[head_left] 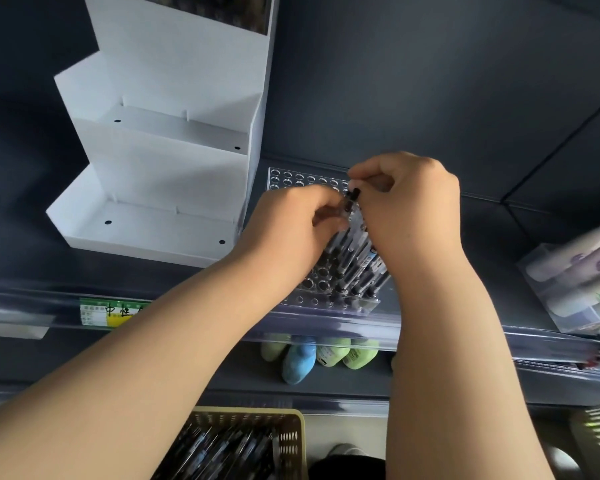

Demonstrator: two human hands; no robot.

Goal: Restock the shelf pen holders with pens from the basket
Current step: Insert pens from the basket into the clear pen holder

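Pinching one pen [352, 199] at its dark top with left hand [291, 230] and right hand [411, 209], centre frame over the clear holder [293, 178]; probably light, stiff, slick, best gripped near the top.

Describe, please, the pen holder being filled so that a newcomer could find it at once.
On the dark shelf, look just right of the white stepped stand. A clear plastic block sits there. Alone among its neighbours, its top is a grid of round holes, with dark pens standing on its right side.
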